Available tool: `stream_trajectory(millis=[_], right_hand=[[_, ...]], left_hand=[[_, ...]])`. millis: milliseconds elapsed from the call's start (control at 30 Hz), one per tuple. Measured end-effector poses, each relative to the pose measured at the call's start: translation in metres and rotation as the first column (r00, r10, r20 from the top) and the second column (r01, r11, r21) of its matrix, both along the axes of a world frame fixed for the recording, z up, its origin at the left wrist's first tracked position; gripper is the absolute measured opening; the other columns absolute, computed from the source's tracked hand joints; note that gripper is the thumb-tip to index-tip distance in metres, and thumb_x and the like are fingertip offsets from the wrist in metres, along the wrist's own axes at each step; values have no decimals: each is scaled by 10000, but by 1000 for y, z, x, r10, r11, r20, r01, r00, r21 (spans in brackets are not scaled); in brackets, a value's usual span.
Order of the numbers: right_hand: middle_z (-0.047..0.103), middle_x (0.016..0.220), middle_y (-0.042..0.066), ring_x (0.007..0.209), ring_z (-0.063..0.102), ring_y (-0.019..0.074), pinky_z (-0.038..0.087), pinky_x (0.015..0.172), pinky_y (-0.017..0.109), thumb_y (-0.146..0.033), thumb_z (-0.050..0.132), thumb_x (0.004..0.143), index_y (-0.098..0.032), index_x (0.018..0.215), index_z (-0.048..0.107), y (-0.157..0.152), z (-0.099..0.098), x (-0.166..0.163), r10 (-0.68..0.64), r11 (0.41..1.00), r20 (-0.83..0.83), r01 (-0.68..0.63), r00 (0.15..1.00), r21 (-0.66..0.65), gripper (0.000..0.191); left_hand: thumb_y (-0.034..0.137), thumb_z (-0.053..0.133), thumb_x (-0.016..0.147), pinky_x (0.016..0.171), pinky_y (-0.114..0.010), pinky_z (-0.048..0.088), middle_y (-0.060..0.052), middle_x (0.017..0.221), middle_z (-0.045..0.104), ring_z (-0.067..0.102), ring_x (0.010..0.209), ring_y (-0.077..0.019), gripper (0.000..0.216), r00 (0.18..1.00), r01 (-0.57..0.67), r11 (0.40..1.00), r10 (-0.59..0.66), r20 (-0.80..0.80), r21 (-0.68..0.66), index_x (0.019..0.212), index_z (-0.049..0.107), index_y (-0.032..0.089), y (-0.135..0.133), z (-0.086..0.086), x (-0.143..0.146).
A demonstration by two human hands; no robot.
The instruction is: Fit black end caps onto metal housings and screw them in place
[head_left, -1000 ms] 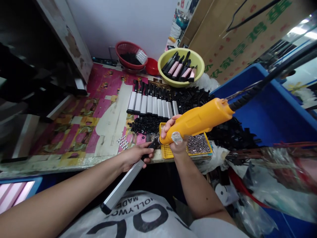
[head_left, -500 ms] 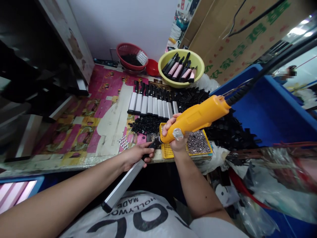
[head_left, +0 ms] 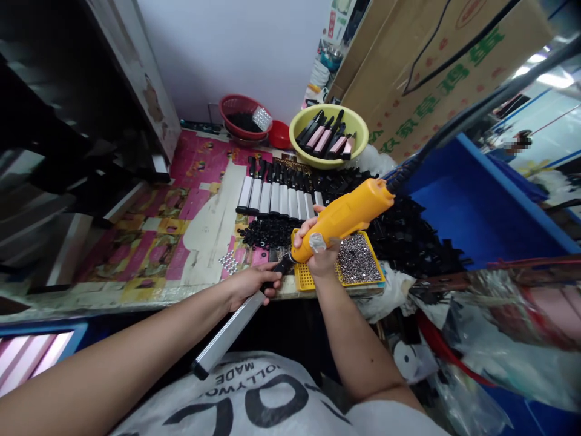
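While my left hand [head_left: 250,286] holds an aluminium bar [head_left: 229,333] by its black end [head_left: 282,265] and my right hand [head_left: 320,260] wraps a yellow electric screwdriver [head_left: 345,215], tip against that end, misalignment could slip the bit and scatter the screws [head_left: 358,259] in the yellow tray [head_left: 305,278].

The yellow electric screwdriver's tip [head_left: 289,259] is too small to make out.

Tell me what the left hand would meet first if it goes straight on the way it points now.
The left hand would probably meet the right hand first, which grips the yellow electric screwdriver; depth is unclear from this view.
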State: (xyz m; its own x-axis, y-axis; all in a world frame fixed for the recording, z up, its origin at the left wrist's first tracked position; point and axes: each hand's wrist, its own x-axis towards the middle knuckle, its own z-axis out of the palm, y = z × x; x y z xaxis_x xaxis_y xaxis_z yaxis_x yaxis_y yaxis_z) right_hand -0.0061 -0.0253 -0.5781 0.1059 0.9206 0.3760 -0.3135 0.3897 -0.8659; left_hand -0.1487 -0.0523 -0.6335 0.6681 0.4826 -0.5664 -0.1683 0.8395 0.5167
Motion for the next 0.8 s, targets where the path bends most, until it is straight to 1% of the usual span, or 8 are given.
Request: stream_trajectory(millis=[167, 267, 367, 500, 633, 733, 800], right_hand=[[498, 700, -58, 454, 493, 75, 399, 433, 226, -456, 641, 683, -273, 1080, 409, 2, 1, 1, -19, 999, -25, 20, 1000, 46, 495], [498, 695, -59, 452, 496, 77, 391, 424, 222, -475, 642, 671, -267, 1058, 412, 3, 0, 2, -36, 999, -11, 37, 999, 31, 496], [502, 688, -58, 454, 503, 81, 394, 432, 225, -480, 631, 675, -260, 1018, 421, 3, -2, 2, -47, 999, -10, 47, 999, 20, 458], [507, 675, -60, 446, 500, 81, 400, 440, 230, -454, 617, 692, -261, 1036, 421, 4, -3, 3, -79, 997, -22, 79, 997, 23, 441], [511, 692, -55, 452, 505, 81, 401, 433, 227, -416, 622, 689, -260, 1050, 432, 4, -5, 3, -74, 996, -68, 77, 995, 38, 437], [506, 694, -56, 451, 502, 80, 414, 437, 232, -420, 628, 684, -256, 1053, 434, 1, -3, 2, -72, 996, -57, 75, 996, 42, 448], [502, 689, -56, 453, 502, 83, 431, 449, 242, -407, 624, 698, -257, 1066, 430, -3, 4, 1, -76, 997, -20, 77, 997, 28, 442]], left_hand=[[199, 623, 762, 384, -153, 397, 34, 654, 483, 424, 440, -55, 580, 1000, -20, 1000, 21, -9, 15, 1266, 336, 214, -2, -1, 0], [198, 626, 758, 381, -150, 392, 31, 651, 487, 431, 437, -56, 573, 1000, -22, 1000, 22, -4, 11, 1261, 350, 210, -2, -2, 0], [193, 625, 756, 381, -153, 391, 31, 648, 489, 429, 432, -55, 554, 1000, -24, 1000, 24, -4, 8, 1248, 370, 207, -1, -2, 0], [210, 631, 750, 380, -153, 380, 38, 641, 480, 412, 423, -48, 495, 1000, -2, 1000, 2, -5, 10, 1195, 414, 200, -1, -1, 0], [225, 629, 746, 385, -145, 360, 44, 640, 467, 393, 427, -40, 424, 1000, 24, 999, -23, -16, 34, 1126, 444, 185, 1, 2, 3], [235, 604, 754, 402, -155, 363, 38, 646, 477, 402, 438, -48, 435, 999, 30, 998, -29, -32, 60, 1149, 432, 180, -1, 7, 2], [264, 595, 754, 423, -190, 390, 17, 669, 507, 450, 468, -79, 502, 995, 68, 992, -60, -76, 108, 1209, 401, 181, -9, 12, -6]])
